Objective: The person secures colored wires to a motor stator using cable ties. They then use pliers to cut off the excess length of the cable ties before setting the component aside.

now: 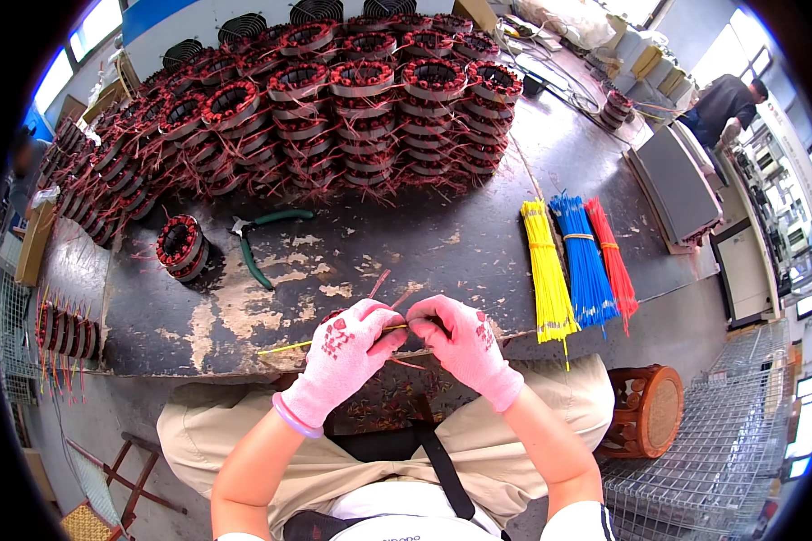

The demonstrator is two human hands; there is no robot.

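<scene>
Thin yellow wire [285,347], approx. horiz., L end free & lower, rest partly hidden, nr. red leads [381,282]

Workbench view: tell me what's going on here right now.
A seated person in pink gloves has the left hand and right hand together at the near edge of the table. The left hand holds a yellow wire; exactly what the right fingers grip is hidden. Green-handled pliers lie open beyond them. Stacked red-wound rings fill the back, and yellow, blue and red wire bundles lie to the right.
</scene>
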